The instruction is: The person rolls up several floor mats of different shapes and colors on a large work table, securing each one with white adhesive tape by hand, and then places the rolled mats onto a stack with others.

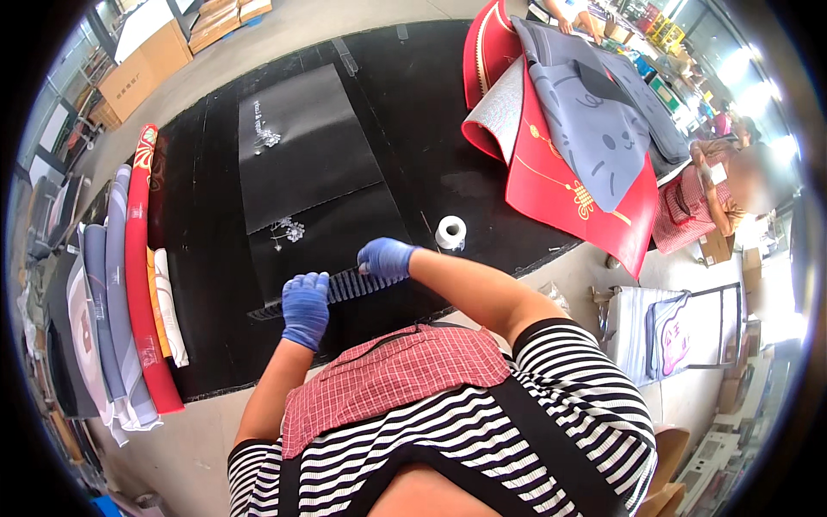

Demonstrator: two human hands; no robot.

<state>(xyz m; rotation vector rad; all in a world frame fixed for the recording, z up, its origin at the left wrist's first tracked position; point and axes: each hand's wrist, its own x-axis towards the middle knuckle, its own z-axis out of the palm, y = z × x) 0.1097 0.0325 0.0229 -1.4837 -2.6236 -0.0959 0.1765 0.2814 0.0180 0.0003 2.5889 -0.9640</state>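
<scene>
While you lean over the black table, both of your blue-gloved hands work the near edge of a dark mat that lies flat on it. Your left hand has its grip closed over the ribbed edge of the mat, fingers curled down on top. Your right hand is clenched on the same edge, a little farther along and well apart from the left. Between the two hands, the ribbed strip shows as a pale grey band. A second dark mat lies just beyond, touching or overlapping the first. A white roll of tape stands near your right hand. Rolled mats lie along the table's left side, and red and grey mats are piled at the far right.
</scene>
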